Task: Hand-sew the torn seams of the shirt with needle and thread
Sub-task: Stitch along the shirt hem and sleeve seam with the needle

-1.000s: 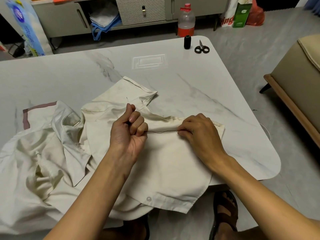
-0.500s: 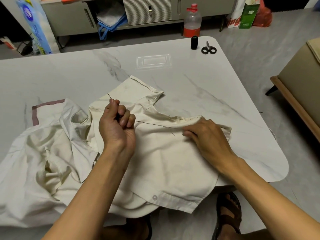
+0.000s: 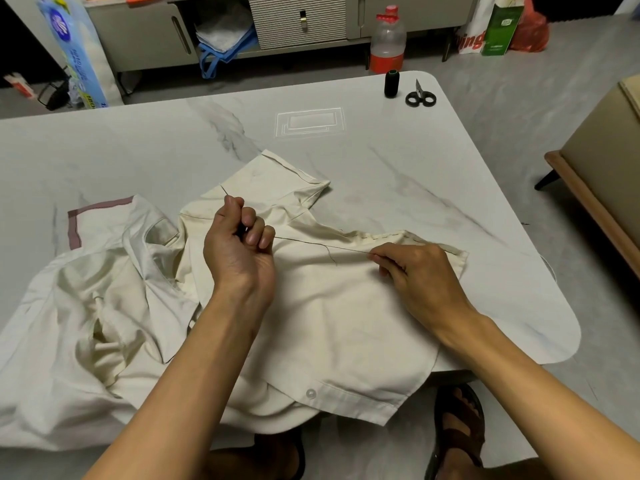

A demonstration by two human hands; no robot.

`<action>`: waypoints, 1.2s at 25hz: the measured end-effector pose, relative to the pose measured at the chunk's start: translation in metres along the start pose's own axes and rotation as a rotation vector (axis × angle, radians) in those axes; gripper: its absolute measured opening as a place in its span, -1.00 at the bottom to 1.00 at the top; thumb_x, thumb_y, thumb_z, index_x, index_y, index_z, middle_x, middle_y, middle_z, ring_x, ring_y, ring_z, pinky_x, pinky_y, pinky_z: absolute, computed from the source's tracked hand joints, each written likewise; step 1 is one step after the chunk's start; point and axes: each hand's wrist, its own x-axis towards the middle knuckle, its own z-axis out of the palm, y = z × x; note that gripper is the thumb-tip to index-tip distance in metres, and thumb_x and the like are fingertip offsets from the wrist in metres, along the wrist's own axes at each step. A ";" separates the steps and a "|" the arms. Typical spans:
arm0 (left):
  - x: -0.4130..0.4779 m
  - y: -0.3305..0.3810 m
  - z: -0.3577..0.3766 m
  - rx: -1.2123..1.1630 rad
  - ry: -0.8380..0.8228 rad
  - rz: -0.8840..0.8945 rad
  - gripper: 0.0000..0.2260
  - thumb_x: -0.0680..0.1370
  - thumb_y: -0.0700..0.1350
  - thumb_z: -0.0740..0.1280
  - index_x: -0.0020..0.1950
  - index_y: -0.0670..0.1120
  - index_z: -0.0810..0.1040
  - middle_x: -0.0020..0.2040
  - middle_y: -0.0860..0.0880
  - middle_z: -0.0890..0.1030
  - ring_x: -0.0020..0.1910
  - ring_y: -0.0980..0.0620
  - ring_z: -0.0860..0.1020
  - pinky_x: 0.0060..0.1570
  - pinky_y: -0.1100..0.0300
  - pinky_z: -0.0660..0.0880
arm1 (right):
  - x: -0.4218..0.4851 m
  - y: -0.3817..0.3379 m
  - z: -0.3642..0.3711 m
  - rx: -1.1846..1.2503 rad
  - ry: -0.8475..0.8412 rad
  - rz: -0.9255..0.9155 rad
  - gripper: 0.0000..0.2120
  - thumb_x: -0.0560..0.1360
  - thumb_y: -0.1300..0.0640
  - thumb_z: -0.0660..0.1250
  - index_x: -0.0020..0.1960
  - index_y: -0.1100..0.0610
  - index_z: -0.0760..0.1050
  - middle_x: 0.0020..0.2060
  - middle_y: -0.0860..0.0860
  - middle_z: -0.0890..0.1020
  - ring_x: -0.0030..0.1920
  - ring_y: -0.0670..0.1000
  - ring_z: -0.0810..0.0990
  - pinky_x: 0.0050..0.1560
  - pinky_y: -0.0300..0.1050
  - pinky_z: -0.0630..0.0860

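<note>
A cream shirt (image 3: 332,320) lies spread over the near half of the white marble table (image 3: 398,161). My left hand (image 3: 239,244) is curled into a fist above the shirt and pinches the needle (image 3: 224,190), whose tip sticks up past the thumb. A dark thread (image 3: 311,242) runs taut from that fist rightwards to my right hand (image 3: 419,275). My right hand rests on the cloth just below the stitched seam (image 3: 391,234) and pinches the thread's other end against the fabric. A short loose tail hangs off the thread midway.
A black thread spool (image 3: 391,83) and small black scissors (image 3: 420,97) stand at the table's far right corner. Behind the table are a plastic bottle (image 3: 387,39) and a low cabinet (image 3: 298,26). A beige sofa (image 3: 602,157) sits close on the right.
My left hand has drawn the needle up and to the left, lengthening the thread between the hands. My right hand has stayed on the seam.
</note>
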 end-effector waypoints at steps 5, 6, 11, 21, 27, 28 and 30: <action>0.003 0.007 -0.001 -0.027 0.023 0.057 -0.78 0.68 -0.14 0.22 -0.17 -0.08 0.39 -0.43 0.06 0.36 -0.53 0.14 0.23 -0.51 0.31 0.23 | -0.001 0.007 0.002 -0.042 -0.039 0.073 -0.84 0.53 0.29 0.36 -0.12 0.11 0.67 -0.42 -0.12 0.55 -0.36 -0.04 0.54 -0.27 -0.07 0.48; 0.003 0.008 -0.001 -0.026 0.026 0.064 -0.79 0.68 -0.13 0.22 -0.16 -0.08 0.39 -0.43 0.06 0.35 -0.53 0.14 0.23 -0.50 0.31 0.23 | -0.001 0.008 0.002 -0.056 -0.046 0.077 -0.84 0.52 0.31 0.36 -0.11 0.11 0.68 -0.40 -0.09 0.59 -0.35 -0.02 0.56 -0.26 -0.05 0.50; 0.002 0.010 -0.001 0.035 0.012 0.107 -0.80 0.69 -0.13 0.20 -0.14 -0.08 0.40 -0.43 0.06 0.35 -0.53 0.14 0.21 -0.50 0.30 0.19 | -0.001 0.007 0.003 -0.101 -0.077 0.083 -0.82 0.51 0.31 0.34 -0.09 0.11 0.69 -0.33 -0.02 0.68 -0.30 0.03 0.60 -0.23 0.02 0.52; -0.027 -0.009 0.024 0.237 -0.196 -0.072 -0.86 0.66 -0.12 0.23 -0.10 -0.06 0.46 -0.44 0.07 0.35 -0.52 0.17 0.13 -0.51 0.32 0.05 | -0.007 -0.005 -0.023 -0.155 -0.135 0.045 -0.56 0.36 0.21 0.28 0.22 0.05 0.60 0.13 -0.07 0.60 0.19 -0.03 0.44 0.22 -0.19 0.25; -0.056 -0.042 0.043 0.365 -0.369 -0.318 -0.86 0.64 -0.10 0.26 -0.11 -0.05 0.43 -0.44 0.04 0.40 -0.46 0.11 0.04 -0.47 0.27 0.01 | -0.005 -0.031 -0.054 0.743 0.029 0.368 -0.80 0.53 0.20 0.33 0.09 0.10 0.67 0.03 -0.07 0.70 0.14 -0.16 0.59 0.11 -0.38 0.43; -0.059 -0.047 0.045 0.373 -0.383 -0.345 -0.84 0.64 -0.11 0.27 -0.13 -0.06 0.41 -0.44 0.04 0.41 -0.49 0.14 0.07 -0.46 0.26 0.00 | -0.005 -0.033 -0.056 0.802 0.029 0.407 -0.84 0.53 0.18 0.36 0.08 0.11 0.67 -0.01 -0.06 0.71 0.08 -0.17 0.61 0.10 -0.36 0.45; -0.062 -0.057 0.049 0.399 -0.405 -0.389 -0.82 0.61 -0.11 0.30 -0.15 -0.07 0.37 -0.44 0.03 0.42 -0.54 0.18 0.13 -0.47 0.28 0.01 | -0.007 -0.033 -0.056 0.877 0.023 0.490 -0.84 0.50 0.13 0.40 0.04 0.11 0.69 -0.09 -0.06 0.72 -0.03 -0.15 0.62 0.09 -0.26 0.51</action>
